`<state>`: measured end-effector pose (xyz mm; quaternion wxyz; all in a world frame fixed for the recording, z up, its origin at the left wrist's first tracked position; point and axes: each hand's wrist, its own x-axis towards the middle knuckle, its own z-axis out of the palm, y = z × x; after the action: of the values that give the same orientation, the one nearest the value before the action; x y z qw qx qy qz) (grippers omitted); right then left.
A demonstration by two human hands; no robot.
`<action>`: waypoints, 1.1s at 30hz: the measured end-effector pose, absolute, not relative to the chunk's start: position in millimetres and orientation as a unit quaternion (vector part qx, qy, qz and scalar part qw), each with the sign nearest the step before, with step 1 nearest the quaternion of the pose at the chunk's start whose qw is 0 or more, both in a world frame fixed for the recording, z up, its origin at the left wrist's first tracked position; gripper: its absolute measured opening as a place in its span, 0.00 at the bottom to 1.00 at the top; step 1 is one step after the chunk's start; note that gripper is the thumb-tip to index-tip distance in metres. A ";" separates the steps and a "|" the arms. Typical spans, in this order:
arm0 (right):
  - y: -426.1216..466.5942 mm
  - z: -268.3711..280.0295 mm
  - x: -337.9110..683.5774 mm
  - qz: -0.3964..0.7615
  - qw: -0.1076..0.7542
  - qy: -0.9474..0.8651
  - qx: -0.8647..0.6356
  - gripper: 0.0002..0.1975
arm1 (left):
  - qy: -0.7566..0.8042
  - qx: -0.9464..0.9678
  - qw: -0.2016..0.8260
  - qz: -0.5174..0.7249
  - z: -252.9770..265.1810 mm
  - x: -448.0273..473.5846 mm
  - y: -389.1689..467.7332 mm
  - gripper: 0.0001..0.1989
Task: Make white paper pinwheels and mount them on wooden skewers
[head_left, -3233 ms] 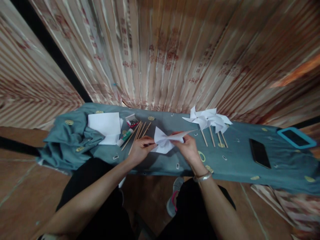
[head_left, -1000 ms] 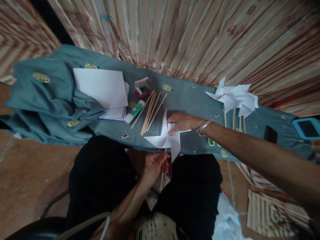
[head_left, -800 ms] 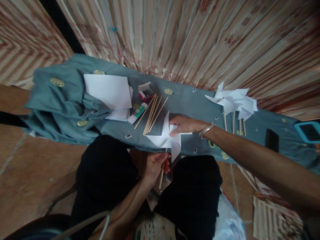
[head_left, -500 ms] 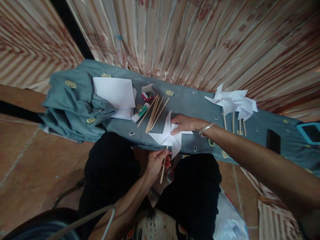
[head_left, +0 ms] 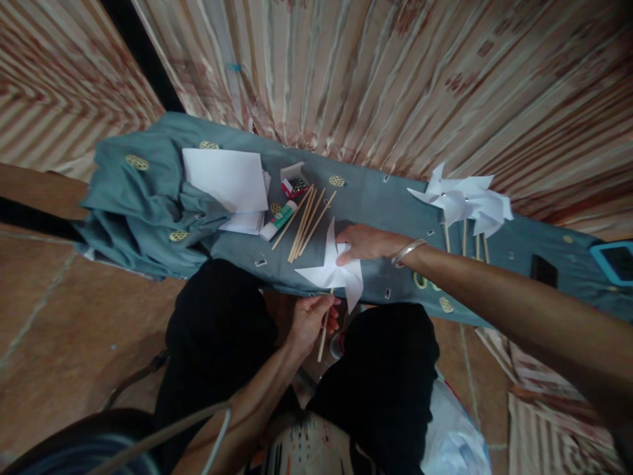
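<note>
A white paper pinwheel [head_left: 326, 274] lies at the front edge of the cloth-covered bench, its wooden stick [head_left: 322, 340] jutting out toward me. Below the paper, my left hand [head_left: 312, 318] grips that stick between thumb and fingers. From the right, my right hand [head_left: 360, 243] reaches over the pinwheel, fingers closed on the paper near its centre; the fingertips are partly hidden. Left of it lie several loose wooden sticks [head_left: 305, 227], a green and white glue stick [head_left: 277, 221] and a small open box [head_left: 295, 185] of small shiny pieces.
Stacked white paper [head_left: 225, 178] rests on the bunched grey-green cloth [head_left: 143, 211] at left. Several other pinwheels [head_left: 462, 201] lie at the right, with a dark phone [head_left: 544, 270] and a blue-edged device [head_left: 613, 260] beyond. A striped curtain [head_left: 336, 79] hangs behind the bench.
The pinwheel's blades have turned slightly, and the one on the right no longer shows past my right hand. My left hand keeps its grip on the stick.
</note>
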<state>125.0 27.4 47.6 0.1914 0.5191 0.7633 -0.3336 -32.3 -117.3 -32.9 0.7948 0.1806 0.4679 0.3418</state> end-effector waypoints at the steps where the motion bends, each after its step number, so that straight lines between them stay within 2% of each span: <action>1: 27.3 48.1 125.2 -0.336 0.192 0.767 0.511 0.10 | 0.465 0.181 0.796 0.342 -33.5 -32.1 -117.3 0.25; 4: 23.8 46.9 130.0 -0.354 0.164 0.777 0.495 0.08 | 0.459 0.182 0.800 0.341 -36.0 -31.5 -117.8 0.25; 11: -9.9 31.9 151.0 -0.356 0.013 0.782 0.512 0.06 | 0.463 0.188 0.794 0.345 -40.5 -29.0 -118.1 0.26; 16: -60.1 30.4 150.8 -0.308 -0.146 0.751 0.566 0.08 | 0.482 0.244 0.760 0.362 -38.3 -30.3 -117.6 0.24; 19: -93.0 38.8 147.4 -0.221 -0.237 0.733 0.598 0.08 | 0.483 0.295 0.740 0.363 -35.7 -33.7 -118.5 0.22; 25: -138.3 72.9 140.4 -0.143 -0.290 0.749 0.578 0.08 | 0.459 0.380 0.714 0.368 -22.6 -41.9 -121.9 0.22; 33: -161.5 91.4 131.6 -0.089 -0.348 0.740 0.568 0.07 | 0.408 0.355 0.761 0.358 9.6 -48.7 -128.0 0.23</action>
<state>131.6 -161.5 91.4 -0.3477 0.5685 0.7402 -0.0894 -48.7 -128.0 9.6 0.7613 0.3550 0.4078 0.3579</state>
